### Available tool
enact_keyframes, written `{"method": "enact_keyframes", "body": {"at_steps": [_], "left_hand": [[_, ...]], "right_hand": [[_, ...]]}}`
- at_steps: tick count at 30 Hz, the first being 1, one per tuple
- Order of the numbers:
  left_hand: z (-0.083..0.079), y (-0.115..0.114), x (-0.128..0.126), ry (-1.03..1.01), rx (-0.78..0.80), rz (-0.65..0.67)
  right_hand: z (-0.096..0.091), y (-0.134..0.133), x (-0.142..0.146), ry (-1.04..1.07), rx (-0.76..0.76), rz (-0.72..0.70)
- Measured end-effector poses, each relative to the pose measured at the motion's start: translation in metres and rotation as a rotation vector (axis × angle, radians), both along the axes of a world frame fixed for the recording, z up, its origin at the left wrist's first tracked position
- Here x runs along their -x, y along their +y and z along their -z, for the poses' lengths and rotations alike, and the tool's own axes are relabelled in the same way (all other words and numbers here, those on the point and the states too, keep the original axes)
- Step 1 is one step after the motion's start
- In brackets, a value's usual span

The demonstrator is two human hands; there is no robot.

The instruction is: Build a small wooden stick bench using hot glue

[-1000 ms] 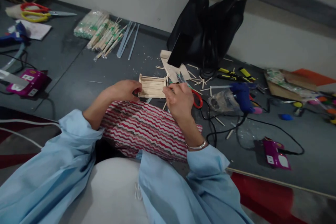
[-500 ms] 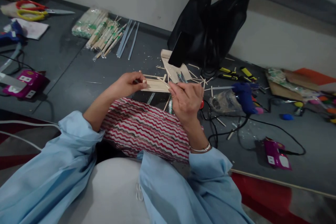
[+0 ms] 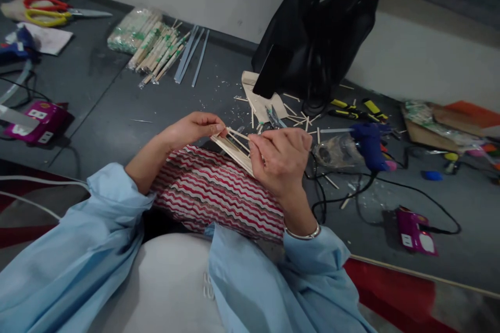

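Observation:
Between my hands, above a red-and-white striped cloth bundle, is a small frame of pale wooden sticks, tilted down toward the right. My left hand pinches its upper left corner between thumb and fingertips. Curled around the right end is my right hand, whose fingers hide that part of the frame. Pliers lie just beyond my right hand, beside a beige paper piece with a black phone on it. Loose stick offcuts are scattered around them.
At the back stand wrapped chopsticks, glue sticks and a black bag. Scissors lie far left. On the right are a blue glue gun, its cord, yellow-black cutters and a purple box; another purple box sits left.
The wooden frame has turned from nearly level to slanting, its right end now lower and nearer to me. My right hand has shifted slightly right and down; my left hand slightly right.

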State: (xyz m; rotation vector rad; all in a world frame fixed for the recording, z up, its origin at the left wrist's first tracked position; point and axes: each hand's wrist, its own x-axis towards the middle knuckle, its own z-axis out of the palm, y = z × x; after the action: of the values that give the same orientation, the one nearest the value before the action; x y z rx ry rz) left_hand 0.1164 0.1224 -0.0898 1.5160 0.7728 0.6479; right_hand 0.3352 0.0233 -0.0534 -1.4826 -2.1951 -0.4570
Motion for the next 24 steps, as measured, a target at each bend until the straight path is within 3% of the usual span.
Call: {"method": "enact_keyframes", "body": {"at_steps": [11, 24], "left_hand": [[-0.0073, -0.0063, -0.0011, -0.043, 0.115, -0.112], [-0.0075, -0.0077, -0.0025, -0.048, 0.135, -0.117]], "right_hand": [[0.0080, -0.0035, 0.0099, -0.001, 0.042, 0.041], [0.0103, -0.0010, 0.0099, 0.009, 0.083, 0.017]]}}
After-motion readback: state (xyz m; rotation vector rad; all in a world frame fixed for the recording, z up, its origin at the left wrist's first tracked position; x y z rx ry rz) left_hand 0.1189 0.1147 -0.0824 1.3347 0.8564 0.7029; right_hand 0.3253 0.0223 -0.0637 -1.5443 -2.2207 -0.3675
